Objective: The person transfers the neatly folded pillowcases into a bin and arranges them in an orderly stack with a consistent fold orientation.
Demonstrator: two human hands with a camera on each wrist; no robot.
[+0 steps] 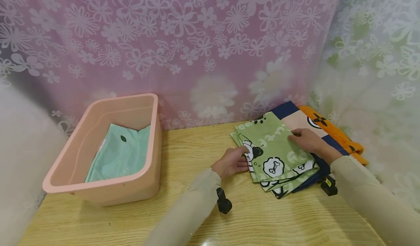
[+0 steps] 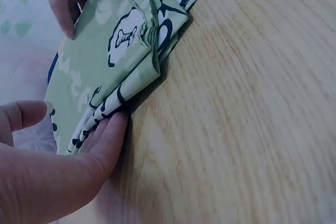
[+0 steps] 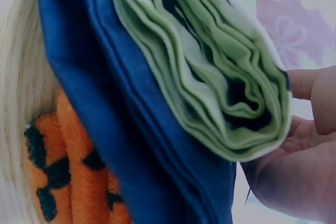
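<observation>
A folded green cloth [image 1: 273, 147] with white and black cartoon prints lies on top of other folded cloths at the right of the table. My left hand [image 1: 232, 161] holds its left edge, with fingers tucked under the folds and the thumb at the upper side, as the left wrist view shows. On the opposite edge, my right hand [image 1: 308, 142] grips the same cloth. In the right wrist view its thick rolled layers [image 3: 210, 77] hide part of that hand. Beneath it is a dark blue and cream cloth [image 3: 121, 103].
An orange fuzzy cloth [image 1: 328, 129] with dark marks lies at the far right. At the left stands a pink plastic basin [image 1: 154, 136] holding a mint-green cloth [image 1: 126, 153]. A floral curtain [image 1: 197, 56] hangs behind the wooden table [image 1: 187, 155].
</observation>
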